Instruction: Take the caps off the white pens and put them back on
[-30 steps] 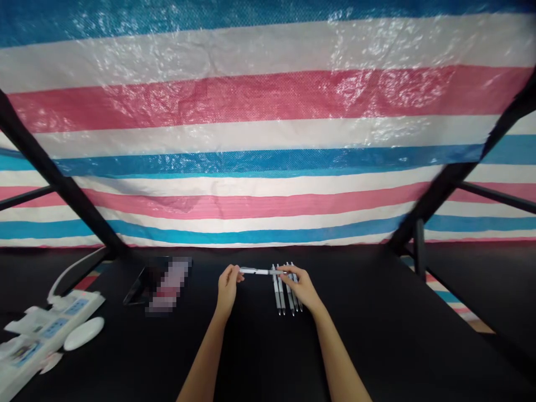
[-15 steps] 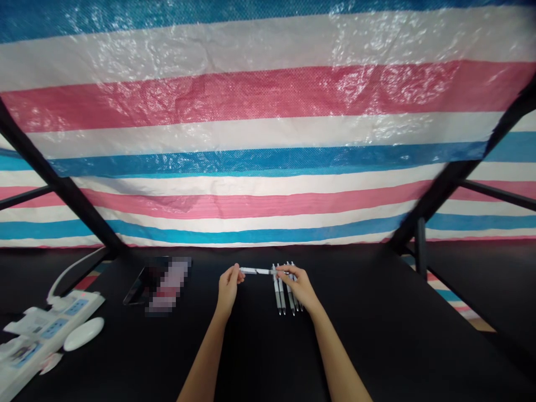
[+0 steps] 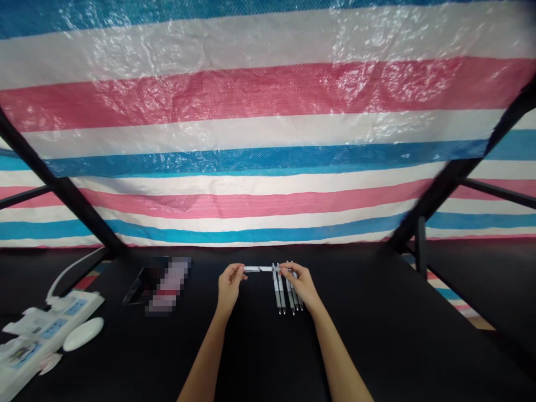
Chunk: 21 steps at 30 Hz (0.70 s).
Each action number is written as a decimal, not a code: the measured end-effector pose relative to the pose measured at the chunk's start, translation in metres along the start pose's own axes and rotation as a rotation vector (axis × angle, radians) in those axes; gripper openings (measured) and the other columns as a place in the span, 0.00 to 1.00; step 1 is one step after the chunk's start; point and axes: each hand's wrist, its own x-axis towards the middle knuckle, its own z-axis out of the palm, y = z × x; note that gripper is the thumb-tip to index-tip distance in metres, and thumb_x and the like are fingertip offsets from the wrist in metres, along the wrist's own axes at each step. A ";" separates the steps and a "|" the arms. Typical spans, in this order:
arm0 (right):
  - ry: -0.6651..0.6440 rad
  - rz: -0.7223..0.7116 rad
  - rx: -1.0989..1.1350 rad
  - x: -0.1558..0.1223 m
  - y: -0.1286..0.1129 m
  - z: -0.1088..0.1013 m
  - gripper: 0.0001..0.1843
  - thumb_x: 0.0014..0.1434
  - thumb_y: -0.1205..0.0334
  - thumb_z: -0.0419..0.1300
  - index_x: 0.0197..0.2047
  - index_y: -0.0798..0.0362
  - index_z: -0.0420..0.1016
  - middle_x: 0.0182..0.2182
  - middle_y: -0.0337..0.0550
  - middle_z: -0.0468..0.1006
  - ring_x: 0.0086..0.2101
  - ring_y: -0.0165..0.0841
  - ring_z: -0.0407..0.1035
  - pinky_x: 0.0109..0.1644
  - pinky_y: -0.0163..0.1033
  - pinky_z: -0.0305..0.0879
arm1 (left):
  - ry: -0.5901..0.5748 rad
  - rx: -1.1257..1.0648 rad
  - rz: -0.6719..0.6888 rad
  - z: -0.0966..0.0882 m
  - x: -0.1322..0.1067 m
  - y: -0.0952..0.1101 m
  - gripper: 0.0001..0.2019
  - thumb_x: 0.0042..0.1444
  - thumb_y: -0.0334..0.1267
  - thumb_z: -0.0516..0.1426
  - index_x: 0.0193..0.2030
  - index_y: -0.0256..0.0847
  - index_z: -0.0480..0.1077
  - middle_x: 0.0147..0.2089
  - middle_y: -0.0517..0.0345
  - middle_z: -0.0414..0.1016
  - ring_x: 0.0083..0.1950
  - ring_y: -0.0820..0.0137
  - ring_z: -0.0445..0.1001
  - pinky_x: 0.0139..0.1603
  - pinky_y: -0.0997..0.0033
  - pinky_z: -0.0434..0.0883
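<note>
A white pen (image 3: 259,269) is held level between both hands above the black table (image 3: 268,346). My left hand (image 3: 229,287) pinches its left end, fingers closed. My right hand (image 3: 300,286) pinches its right end, fingers closed. Under and just left of my right hand lies a row of several white pens (image 3: 283,293), side by side and pointing away from me.
At the left edge of the table sit a white power strip (image 3: 37,338) with a white cable and a white oval mouse (image 3: 84,333). A dark phone or tablet (image 3: 157,285) lies left of my hands. Black frame bars (image 3: 444,187) and a striped tarp (image 3: 268,139) stand behind.
The hands have moved slightly closer together along the pen. The view has shifted down a little. Nothing else has moved.
</note>
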 end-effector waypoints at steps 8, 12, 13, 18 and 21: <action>-0.021 -0.030 -0.047 0.000 -0.004 -0.002 0.14 0.50 0.52 0.60 0.35 0.52 0.78 0.35 0.46 0.79 0.35 0.38 0.71 0.44 0.43 0.65 | 0.076 0.050 0.001 -0.003 -0.001 0.007 0.18 0.50 0.52 0.55 0.21 0.38 0.65 0.19 0.59 0.69 0.23 0.72 0.70 0.27 0.73 0.68; -0.022 -0.022 -0.054 0.000 -0.003 -0.006 0.15 0.50 0.50 0.60 0.35 0.52 0.77 0.35 0.46 0.79 0.36 0.39 0.71 0.45 0.44 0.64 | 0.113 0.041 0.009 -0.005 -0.001 0.006 0.19 0.52 0.53 0.54 0.22 0.38 0.65 0.20 0.59 0.69 0.23 0.72 0.70 0.27 0.73 0.67; -0.018 -0.019 -0.050 0.001 -0.002 -0.007 0.16 0.50 0.50 0.60 0.35 0.52 0.77 0.35 0.46 0.79 0.37 0.40 0.71 0.45 0.44 0.64 | 0.128 0.037 0.011 -0.007 0.000 0.005 0.19 0.52 0.53 0.54 0.22 0.38 0.65 0.20 0.59 0.69 0.23 0.72 0.70 0.27 0.73 0.68; 0.014 0.000 -0.018 0.003 0.005 -0.016 0.16 0.49 0.50 0.61 0.35 0.53 0.77 0.36 0.47 0.79 0.38 0.40 0.71 0.45 0.44 0.64 | 0.217 0.022 -0.010 -0.015 0.004 -0.002 0.18 0.51 0.53 0.54 0.25 0.38 0.66 0.21 0.60 0.68 0.24 0.72 0.69 0.28 0.73 0.68; 0.018 0.004 -0.014 0.003 0.007 -0.018 0.16 0.49 0.50 0.61 0.35 0.53 0.77 0.36 0.48 0.79 0.37 0.40 0.71 0.45 0.44 0.64 | 0.247 0.024 -0.032 -0.018 0.006 -0.004 0.19 0.49 0.54 0.55 0.26 0.38 0.67 0.21 0.60 0.68 0.24 0.72 0.69 0.28 0.73 0.68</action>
